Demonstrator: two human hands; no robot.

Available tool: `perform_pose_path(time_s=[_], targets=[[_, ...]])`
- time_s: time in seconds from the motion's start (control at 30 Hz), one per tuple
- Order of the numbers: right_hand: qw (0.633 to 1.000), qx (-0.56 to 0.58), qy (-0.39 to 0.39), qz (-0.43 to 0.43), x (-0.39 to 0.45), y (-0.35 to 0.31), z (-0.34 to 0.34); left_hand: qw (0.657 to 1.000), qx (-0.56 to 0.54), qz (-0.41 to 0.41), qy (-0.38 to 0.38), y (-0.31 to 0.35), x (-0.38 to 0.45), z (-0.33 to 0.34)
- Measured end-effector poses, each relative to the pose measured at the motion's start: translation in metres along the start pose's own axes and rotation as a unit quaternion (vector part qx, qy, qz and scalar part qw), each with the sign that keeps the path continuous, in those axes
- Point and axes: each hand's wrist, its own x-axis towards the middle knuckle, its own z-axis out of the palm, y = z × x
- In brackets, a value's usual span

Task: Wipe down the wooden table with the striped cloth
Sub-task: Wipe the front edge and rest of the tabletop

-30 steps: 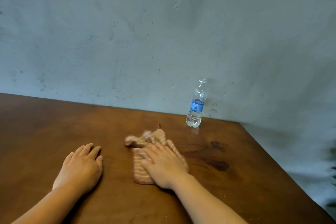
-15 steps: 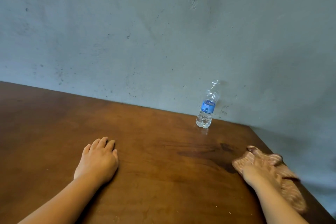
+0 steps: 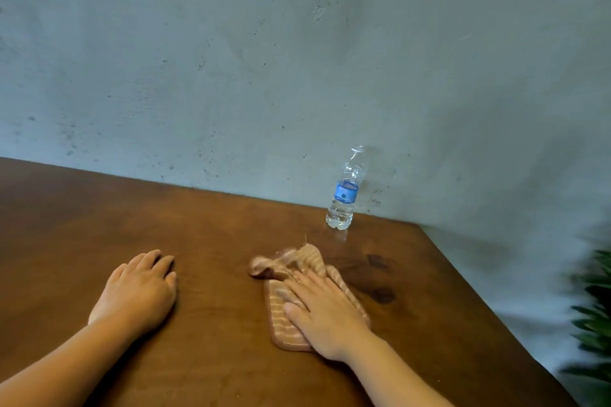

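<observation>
Head view, and the grey plaster wall (image 3: 297, 59) fills the top half, scuffed and speckled, meeting the wooden table (image 3: 215, 241) along its far edge. Big brown table, dark knots right of centre, its right edge running off toward me. My right hand (image 3: 325, 314) is flat, fingers straight, pressing down on the striped cloth (image 3: 284, 307), which lies on the table right of centre, bunched up at its far end near the bottle. My left hand (image 3: 139, 291) rests palm down on bare wood, fingers relaxed, holding nothing, well apart from the cloth. Clear plastic water bottle (image 3: 345, 192) stands upright by the wall, blue label, a little water at the bottom; the cap is hard to make out. Green leaves (image 3: 595, 307) at the right edge, blurred and cut off.
</observation>
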Motion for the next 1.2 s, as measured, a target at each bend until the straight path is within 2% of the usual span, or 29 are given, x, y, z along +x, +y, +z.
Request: perform_pose_path(time_s=[0.07,0.13,0.2,0.27,0.33,0.4,0.47,0.63,0.77,0.93,1.2], targets=[[0.998,-0.049,0.025,0.04,-0.016,0.042,-0.008,1.0,0.0,-0.001,0.001,0.001,-0.002,-0.001],[0.99,-0.076,0.028,0.116,-0.037,0.094,-0.016,1.0,-0.003,0.003,-0.007,0.002,-0.003,-0.006],[0.976,-0.049,0.027,0.213,-0.063,0.15,-0.019,1.0,-0.016,0.015,-0.021,0.004,-0.003,-0.012],[0.954,-0.022,0.058,0.294,-0.076,0.191,-0.016,0.999,-0.025,0.017,-0.031,0.0,-0.007,-0.02],[0.937,-0.014,0.064,0.344,-0.069,0.202,-0.011,0.999,0.011,0.021,-0.024,-0.01,-0.015,-0.024],[0.926,-0.015,0.058,0.374,-0.051,0.184,-0.006,0.999,0.037,0.02,-0.018,-0.019,-0.024,-0.021],[0.933,-0.026,0.047,0.355,-0.027,0.146,0.0,0.999,0.042,0.021,-0.019,-0.026,-0.032,-0.017],[0.984,-0.005,0.02,0.178,0.036,0.006,0.012,0.999,0.026,0.025,-0.016,-0.026,-0.037,-0.013],[0.999,-0.003,-0.003,0.046,0.073,-0.094,0.025,1.0,0.002,0.015,0.003,-0.026,-0.036,-0.014],[0.999,0.002,-0.017,0.033,0.068,-0.153,0.032,0.998,-0.045,0.014,0.029,-0.024,-0.04,-0.022],[0.999,0.018,-0.018,0.041,-0.054,-0.211,0.039,0.981,-0.157,0.014,0.111,-0.023,-0.058,-0.031]])
